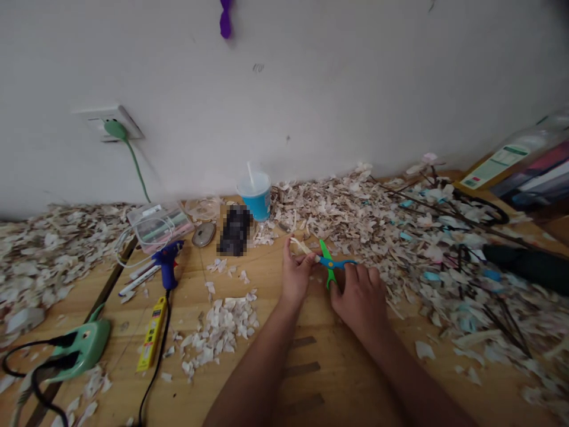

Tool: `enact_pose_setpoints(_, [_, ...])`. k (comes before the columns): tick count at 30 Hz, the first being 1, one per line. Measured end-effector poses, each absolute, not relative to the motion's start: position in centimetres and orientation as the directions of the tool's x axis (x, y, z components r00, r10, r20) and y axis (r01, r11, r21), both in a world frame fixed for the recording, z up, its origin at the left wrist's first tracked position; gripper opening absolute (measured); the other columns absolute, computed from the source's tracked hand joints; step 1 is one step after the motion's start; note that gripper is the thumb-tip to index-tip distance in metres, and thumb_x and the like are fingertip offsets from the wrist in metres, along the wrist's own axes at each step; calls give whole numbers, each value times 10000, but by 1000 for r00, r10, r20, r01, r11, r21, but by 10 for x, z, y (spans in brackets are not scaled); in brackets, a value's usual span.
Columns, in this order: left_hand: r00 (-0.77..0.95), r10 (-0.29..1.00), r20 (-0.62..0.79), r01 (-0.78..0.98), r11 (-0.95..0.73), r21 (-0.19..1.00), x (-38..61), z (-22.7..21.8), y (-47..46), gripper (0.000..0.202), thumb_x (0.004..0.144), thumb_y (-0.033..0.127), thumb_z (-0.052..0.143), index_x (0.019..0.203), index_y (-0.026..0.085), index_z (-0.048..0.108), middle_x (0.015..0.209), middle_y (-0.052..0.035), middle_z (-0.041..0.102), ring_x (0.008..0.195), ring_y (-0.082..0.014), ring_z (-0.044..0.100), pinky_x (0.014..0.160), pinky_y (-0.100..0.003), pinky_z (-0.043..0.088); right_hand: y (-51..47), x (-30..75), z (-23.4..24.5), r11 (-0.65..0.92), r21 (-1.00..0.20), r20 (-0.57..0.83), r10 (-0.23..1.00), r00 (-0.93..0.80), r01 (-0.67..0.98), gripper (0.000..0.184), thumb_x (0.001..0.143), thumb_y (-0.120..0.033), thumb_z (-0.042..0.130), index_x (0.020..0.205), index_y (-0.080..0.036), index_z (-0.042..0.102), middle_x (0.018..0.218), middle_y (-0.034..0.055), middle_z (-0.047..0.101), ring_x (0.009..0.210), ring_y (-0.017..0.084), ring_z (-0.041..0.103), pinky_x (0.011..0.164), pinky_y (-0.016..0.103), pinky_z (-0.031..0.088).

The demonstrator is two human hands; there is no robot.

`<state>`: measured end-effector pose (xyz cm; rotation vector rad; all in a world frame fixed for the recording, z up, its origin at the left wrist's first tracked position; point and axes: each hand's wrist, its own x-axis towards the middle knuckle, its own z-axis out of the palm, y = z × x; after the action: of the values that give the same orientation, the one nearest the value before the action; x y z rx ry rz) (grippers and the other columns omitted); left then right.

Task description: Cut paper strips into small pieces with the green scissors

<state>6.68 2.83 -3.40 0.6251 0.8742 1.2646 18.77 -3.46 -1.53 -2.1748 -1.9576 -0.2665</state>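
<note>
Near the middle of the wooden table, my right hand (pixel 361 296) is closed on the handles of a pair of green and blue scissors (pixel 329 263), whose blades are spread apart. My left hand (pixel 297 274) pinches a thin pale strip (pixel 302 244) just left of the scissors. One end of the strip reaches the blades; whether it lies between them I cannot tell. A loose pile of dry whitish flakes (pixel 224 323) lies to the left of my forearms.
A blue cup (pixel 256 196) stands by the wall. To the left lie a blue glue gun (pixel 168 264), a yellow box (pixel 152 333) and a green power strip (pixel 84 350) with cables. Flakes and twigs (pixel 427 237) are heaped at the right, with a bottle (pixel 502 157) beyond.
</note>
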Motion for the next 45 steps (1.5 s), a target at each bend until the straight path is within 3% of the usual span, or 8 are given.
enact_pose_setpoints(3, [66,977,-205,-525,209,825,68,-38,30,954,680,362,817,1433,247,242,783,-6,700,718,-162,669,736,-297,522,-35,189,-16,-114,-23,268,956,116,993,271,804,-356,620,975,-155,558,951,130,594,956,315,483,786,403,352])
enact_pose_setpoints(9, [-80,977,-199,-580,117,806,67,-38,32,687,678,343,812,1256,225,459,838,17,625,769,-114,620,740,-234,475,-37,189,-16,-92,-35,293,951,98,995,289,818,-387,613,986,-157,563,951,129,600,956,316,482,797,413,356])
enact_pose_setpoints(17, [24,990,-136,-371,135,919,63,-37,34,914,674,233,802,1446,225,313,617,86,520,568,-75,495,562,-176,353,-36,192,-19,-114,-15,264,958,114,993,278,822,-353,614,1004,-148,573,964,126,603,957,308,481,774,395,342])
enact_pose_setpoints(23, [230,966,-114,-322,186,928,53,-26,34,1079,665,291,820,1516,249,158,660,76,528,600,-90,505,578,-191,378,-36,190,-17,-97,-6,276,957,94,995,278,816,-350,619,1005,-152,576,968,115,600,966,302,479,774,388,329])
enact_pose_setpoints(29, [106,993,-55,-11,56,998,49,-22,32,724,821,340,679,1456,252,344,542,103,326,479,-78,321,469,-192,256,-40,187,-19,-77,-15,303,950,78,997,263,803,-328,620,1000,-158,579,979,118,606,958,295,476,774,388,321])
enact_pose_setpoints(36, [67,995,-69,146,59,988,53,-25,28,795,839,302,629,1517,213,224,504,109,347,458,-95,337,476,-207,258,-39,190,-22,-72,-27,306,949,77,997,296,807,-324,610,1044,-150,573,986,126,608,968,302,480,779,395,325])
enact_pose_setpoints(39, [80,996,-33,119,23,993,53,-24,26,835,824,292,640,1532,210,205,493,107,386,449,-102,341,484,-214,277,-39,192,-23,-48,-48,321,945,61,998,271,810,-341,600,1016,-167,574,967,130,608,954,309,480,767,401,330])
enact_pose_setpoints(45, [254,967,23,21,-29,999,61,-24,20,741,763,253,705,1441,221,408,520,78,498,471,-116,437,568,-234,397,-37,200,-21,-81,-88,322,941,105,993,278,837,-369,581,1023,-163,574,972,135,608,963,316,473,768,405,339])
